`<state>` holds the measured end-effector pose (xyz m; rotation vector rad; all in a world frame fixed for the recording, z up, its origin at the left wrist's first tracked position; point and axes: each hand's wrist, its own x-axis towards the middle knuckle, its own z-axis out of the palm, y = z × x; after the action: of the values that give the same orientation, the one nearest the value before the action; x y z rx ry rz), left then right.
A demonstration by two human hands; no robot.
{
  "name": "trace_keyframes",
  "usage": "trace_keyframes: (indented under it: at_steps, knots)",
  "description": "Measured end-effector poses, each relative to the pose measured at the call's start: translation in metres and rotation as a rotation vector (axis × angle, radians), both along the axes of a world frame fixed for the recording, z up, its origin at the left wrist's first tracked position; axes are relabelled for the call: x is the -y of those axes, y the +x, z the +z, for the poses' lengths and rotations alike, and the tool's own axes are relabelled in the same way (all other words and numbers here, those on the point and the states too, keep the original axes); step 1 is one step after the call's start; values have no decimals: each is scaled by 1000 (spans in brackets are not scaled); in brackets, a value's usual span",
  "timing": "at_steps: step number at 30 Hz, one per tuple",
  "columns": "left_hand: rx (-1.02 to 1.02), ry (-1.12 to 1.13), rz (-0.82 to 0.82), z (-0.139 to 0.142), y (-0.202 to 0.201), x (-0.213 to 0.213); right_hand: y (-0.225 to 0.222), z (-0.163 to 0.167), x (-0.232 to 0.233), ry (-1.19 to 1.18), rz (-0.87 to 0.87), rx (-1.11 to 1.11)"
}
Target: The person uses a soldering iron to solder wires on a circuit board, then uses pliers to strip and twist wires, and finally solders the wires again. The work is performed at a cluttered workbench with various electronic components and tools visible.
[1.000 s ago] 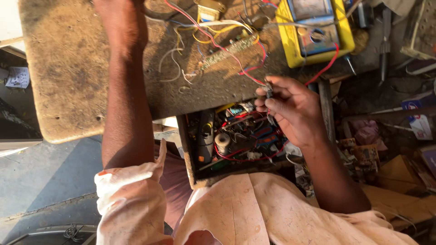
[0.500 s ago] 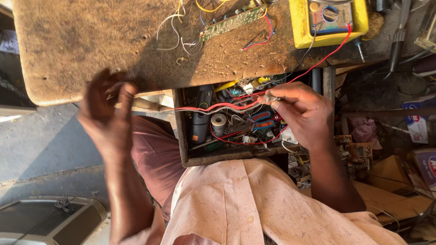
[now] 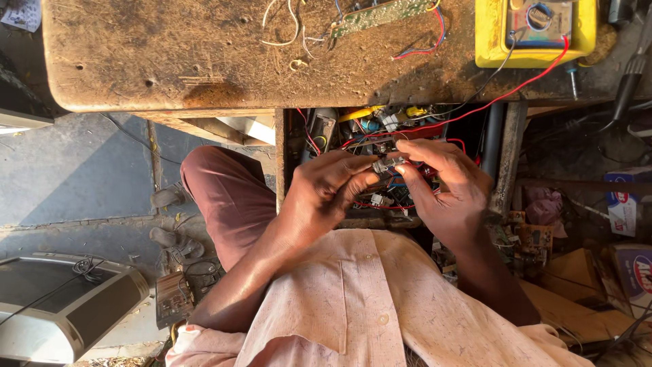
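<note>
We see the left hand (image 3: 326,187) and right hand (image 3: 445,183) both pinching a small grey component (image 3: 386,164) (over the open wire-filled drawer (image 3: 380,136))

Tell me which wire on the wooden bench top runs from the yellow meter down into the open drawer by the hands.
The long red wire: it leaves the yellow meter and slants down into the open drawer. The pale loose wires and the circuit board's short leads stay on the bench top.

One head camera looks steeply down, close over the workbench (image 3: 170,61).
</note>
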<state>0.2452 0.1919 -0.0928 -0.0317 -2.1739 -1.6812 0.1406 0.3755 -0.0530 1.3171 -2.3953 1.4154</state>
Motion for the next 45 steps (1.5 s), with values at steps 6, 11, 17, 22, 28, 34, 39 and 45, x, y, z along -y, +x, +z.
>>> trace_keyframes:
  at_steps: [6, 11, 17, 22, 28, 34, 39, 45]
  knots:
    - [71, 170, -72, -7, -2, 2, -1, -2, -5, -26, -12, -66]
    - [7, 93, -92, -7, -4, 0, -1, 0, -1, -87, 3, -233]
    - [-8, 121, -30, -7, -4, -1, -6, 11, 2, 17, 102, -89]
    - [-92, 94, -2, -8, -6, -3, -5, 10, 5, 86, 97, 6]
    - [-103, 73, 28, -10, -6, -6, -7, 4, -2, 36, 63, 0]
    - [-121, 27, 66, -13, -7, -5, -11, -11, -14, -112, 94, 459]
    - [-183, -82, 63, -12, -6, -3, -19, -22, -25, -69, 70, 759]
    - [-197, -110, 14, -10, -6, -2, -26, -29, -30, -103, 98, 904]
